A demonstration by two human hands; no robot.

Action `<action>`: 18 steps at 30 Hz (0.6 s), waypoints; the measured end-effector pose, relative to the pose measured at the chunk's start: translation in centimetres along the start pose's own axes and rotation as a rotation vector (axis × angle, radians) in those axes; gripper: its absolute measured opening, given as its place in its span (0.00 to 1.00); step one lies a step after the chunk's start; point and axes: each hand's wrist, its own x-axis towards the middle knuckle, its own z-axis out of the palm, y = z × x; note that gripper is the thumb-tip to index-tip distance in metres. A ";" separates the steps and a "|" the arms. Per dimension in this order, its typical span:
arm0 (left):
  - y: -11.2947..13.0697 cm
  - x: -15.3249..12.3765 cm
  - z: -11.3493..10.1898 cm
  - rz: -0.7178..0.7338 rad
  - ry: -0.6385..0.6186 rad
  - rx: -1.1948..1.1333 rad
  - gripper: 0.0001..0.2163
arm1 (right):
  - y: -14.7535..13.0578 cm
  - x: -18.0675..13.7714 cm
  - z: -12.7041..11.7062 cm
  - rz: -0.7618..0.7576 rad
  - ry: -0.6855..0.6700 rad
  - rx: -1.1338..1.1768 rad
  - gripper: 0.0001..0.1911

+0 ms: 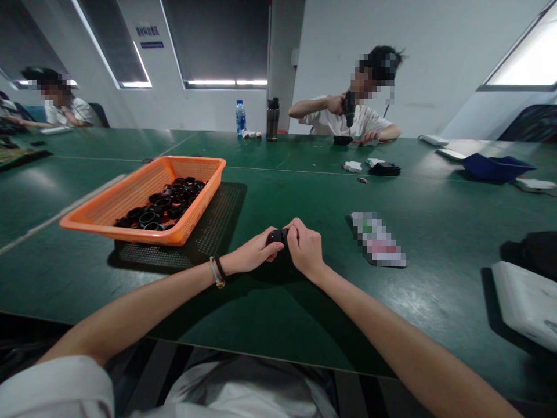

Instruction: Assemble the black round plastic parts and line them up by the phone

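Observation:
Between my two hands is a small black part (275,237), held just above the green table (270,200). My left hand (256,249) is closed around its left side, thumb along the front. On the right end, the curled fingers of my right hand (304,244) grip the same part and cover much of it. Its exact kind cannot be made out. To the left, an orange basket (191,229) holds several black ring-shaped parts (163,203).
A phone (378,239) lies right of my hands, and a white case (524,299) sits at the far right. Across the table are a water bottle (241,118), a dark flask (272,119), a blue tray (496,167) and a person (331,119) holding a power driver (349,109).

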 end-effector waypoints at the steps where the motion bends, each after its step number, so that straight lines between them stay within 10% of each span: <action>1: 0.1 -0.1 0.0 0.011 0.028 0.038 0.09 | -0.1 0.0 0.1 0.031 0.006 -0.004 0.16; 18: 0.3 -0.3 0.0 0.179 0.129 0.339 0.16 | -1.6 -0.5 0.0 0.279 0.051 0.200 0.12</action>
